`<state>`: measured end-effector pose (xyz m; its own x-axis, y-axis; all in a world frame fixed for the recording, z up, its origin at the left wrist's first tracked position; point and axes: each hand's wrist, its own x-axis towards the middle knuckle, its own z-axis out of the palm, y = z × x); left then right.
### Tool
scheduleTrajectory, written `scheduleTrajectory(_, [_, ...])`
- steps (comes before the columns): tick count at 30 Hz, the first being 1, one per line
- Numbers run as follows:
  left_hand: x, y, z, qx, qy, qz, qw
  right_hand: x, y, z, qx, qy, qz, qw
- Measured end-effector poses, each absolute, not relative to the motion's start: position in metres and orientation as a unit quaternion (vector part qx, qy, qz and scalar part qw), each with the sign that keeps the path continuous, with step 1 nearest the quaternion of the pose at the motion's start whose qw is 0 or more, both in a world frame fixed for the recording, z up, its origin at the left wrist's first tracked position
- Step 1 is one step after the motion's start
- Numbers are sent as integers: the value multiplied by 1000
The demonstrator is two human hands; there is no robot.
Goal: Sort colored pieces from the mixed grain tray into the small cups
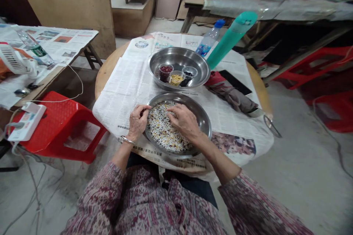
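A wide steel bowl [205,125] at the near side of the round table holds mixed white, black, yellow and dark red grains [165,128]. At its left rim is my left hand [138,119], fingers curled in with the thumb against them. Something dark shows between them, too small to name. My right hand [184,119] reaches over the grains from the right, its fingertips bent together down at their surface. What the fingertips hold, if anything, is hidden. Behind stands a second steel bowl [154,57] with three clear cups of red beans [166,69], yellow grains [175,78] and black beans [188,73].
Newspaper [121,80] covers the table. A water bottle [208,38], a tall green container [231,38] and a folded umbrella [234,95] lie or stand behind and right of the bowls. A red stool [63,132] with a power strip [27,121] is at left.
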<state>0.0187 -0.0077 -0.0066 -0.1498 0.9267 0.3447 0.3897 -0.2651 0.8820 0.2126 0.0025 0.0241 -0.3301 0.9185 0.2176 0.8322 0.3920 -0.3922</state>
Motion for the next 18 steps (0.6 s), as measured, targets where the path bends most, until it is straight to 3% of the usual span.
scheduleTrajectory(6, [19, -8, -6, 597, 550, 523, 260, 197, 34, 23, -615, -772, 51, 148])
scheduleTrajectory(12, [19, -7, -6, 601, 546, 522, 261, 172, 30, 24, -488, -848, 134, 160])
scheduleTrajectory(18, [19, -8, -4, 597, 549, 523, 263, 173, 6, 38, -327, -924, 175, 92])
